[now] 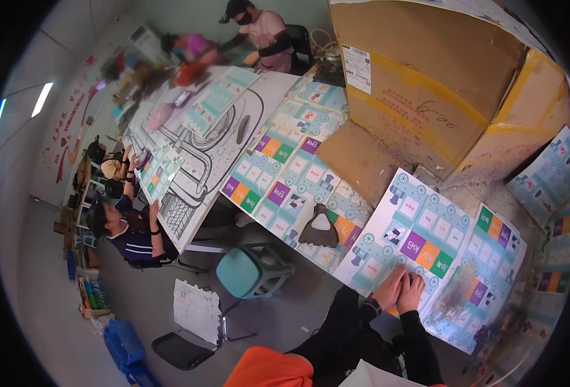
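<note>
Resting our left hand (389, 287) beside our right hand (411, 295) on the printed picture sheet (411, 244), lower right of the frame, our fingers bunched but on what we cannot tell, we should press softly and keep the sheet flat.

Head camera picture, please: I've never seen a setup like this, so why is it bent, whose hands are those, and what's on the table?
There's no machine here, just a person with bare hands. This single picture comes from a wide fisheye camera worn on their head, so straight edges bend toward the rim. Their left hand and right hand are close together over the near edge of a printed board; whether they hold anything between them, I can't tell. More printed sheets lie on the table, beside a big carton.
</note>
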Action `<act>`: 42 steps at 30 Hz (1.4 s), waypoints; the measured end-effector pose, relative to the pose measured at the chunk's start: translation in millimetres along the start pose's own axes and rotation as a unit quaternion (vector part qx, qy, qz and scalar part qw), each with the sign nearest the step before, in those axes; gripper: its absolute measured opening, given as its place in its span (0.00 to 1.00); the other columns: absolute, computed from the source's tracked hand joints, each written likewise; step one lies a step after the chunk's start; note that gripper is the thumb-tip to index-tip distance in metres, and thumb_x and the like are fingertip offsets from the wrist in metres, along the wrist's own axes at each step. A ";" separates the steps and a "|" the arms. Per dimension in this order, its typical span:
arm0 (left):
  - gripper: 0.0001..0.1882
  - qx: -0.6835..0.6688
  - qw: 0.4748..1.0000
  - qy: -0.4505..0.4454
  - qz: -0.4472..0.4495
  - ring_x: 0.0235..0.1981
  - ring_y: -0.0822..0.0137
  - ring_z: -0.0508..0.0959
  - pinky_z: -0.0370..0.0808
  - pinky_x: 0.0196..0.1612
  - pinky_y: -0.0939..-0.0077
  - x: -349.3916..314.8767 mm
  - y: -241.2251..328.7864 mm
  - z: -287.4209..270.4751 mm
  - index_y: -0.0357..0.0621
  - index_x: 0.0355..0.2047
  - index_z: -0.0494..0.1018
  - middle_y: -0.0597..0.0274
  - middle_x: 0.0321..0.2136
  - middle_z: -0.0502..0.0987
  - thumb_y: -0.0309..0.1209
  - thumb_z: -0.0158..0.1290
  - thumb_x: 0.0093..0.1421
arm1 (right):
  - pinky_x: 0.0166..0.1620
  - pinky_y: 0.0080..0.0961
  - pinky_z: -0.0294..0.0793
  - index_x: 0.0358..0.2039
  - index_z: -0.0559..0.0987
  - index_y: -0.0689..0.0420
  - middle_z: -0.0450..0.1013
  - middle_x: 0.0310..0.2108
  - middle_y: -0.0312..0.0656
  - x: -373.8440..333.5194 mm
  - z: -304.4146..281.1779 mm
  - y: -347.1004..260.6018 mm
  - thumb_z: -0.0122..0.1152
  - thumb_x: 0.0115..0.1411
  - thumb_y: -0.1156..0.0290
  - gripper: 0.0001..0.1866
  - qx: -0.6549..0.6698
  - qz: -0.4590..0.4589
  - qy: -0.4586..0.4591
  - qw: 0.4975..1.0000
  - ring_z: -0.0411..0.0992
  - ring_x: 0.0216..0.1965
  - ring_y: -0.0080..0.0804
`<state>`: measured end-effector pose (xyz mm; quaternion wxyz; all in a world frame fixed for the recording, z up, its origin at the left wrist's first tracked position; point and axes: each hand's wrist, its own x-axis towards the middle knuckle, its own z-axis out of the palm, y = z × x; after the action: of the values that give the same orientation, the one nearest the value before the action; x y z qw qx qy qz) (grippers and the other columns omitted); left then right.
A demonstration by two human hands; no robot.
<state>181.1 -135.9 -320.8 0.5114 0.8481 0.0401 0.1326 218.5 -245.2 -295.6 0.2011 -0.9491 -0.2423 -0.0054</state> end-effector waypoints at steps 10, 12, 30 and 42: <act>0.25 0.002 0.999 0.023 -0.031 0.64 0.49 0.62 0.61 0.64 0.61 1.5 5.5 5.5 0.40 0.63 0.58 0.46 0.62 0.62 0.27 0.43 0.66 | 0.56 0.47 0.59 0.48 0.72 0.57 0.65 0.47 0.47 -7.6 13.1 7.2 0.55 0.56 0.70 0.18 0.030 0.027 0.038 0.998 0.62 0.52 0.50; 0.23 -0.004 0.999 0.047 -0.026 0.62 0.49 0.64 0.62 0.63 0.61 -0.4 0.7 5.1 0.40 0.61 0.61 0.46 0.60 0.65 0.27 0.43 0.66 | 0.56 0.47 0.59 0.47 0.72 0.57 0.66 0.47 0.47 -6.8 9.1 3.7 0.56 0.56 0.69 0.17 0.023 0.014 0.042 0.999 0.63 0.52 0.50; 0.18 -0.042 0.992 0.063 -0.098 0.55 0.47 0.71 0.68 0.57 0.61 14.0 7.7 6.8 0.41 0.56 0.66 0.47 0.53 0.71 0.27 0.43 0.65 | 0.54 0.45 0.60 0.44 0.73 0.57 0.67 0.44 0.47 4.4 -0.9 1.2 0.57 0.56 0.69 0.15 0.051 0.014 0.045 0.998 0.63 0.50 0.50; 0.23 -0.037 0.991 0.057 -0.112 0.62 0.47 0.64 0.62 0.63 0.63 -5.2 -1.4 12.4 0.39 0.62 0.60 0.43 0.60 0.65 0.27 0.38 0.67 | 0.57 0.46 0.60 0.45 0.74 0.57 0.67 0.46 0.49 -7.5 3.6 -3.4 0.55 0.54 0.70 0.17 0.072 0.013 0.019 0.997 0.63 0.52 0.52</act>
<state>179.4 -147.0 -328.4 0.5509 0.8099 0.1590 0.1238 210.0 -244.5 -298.3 0.2733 -0.9350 -0.2259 -0.0034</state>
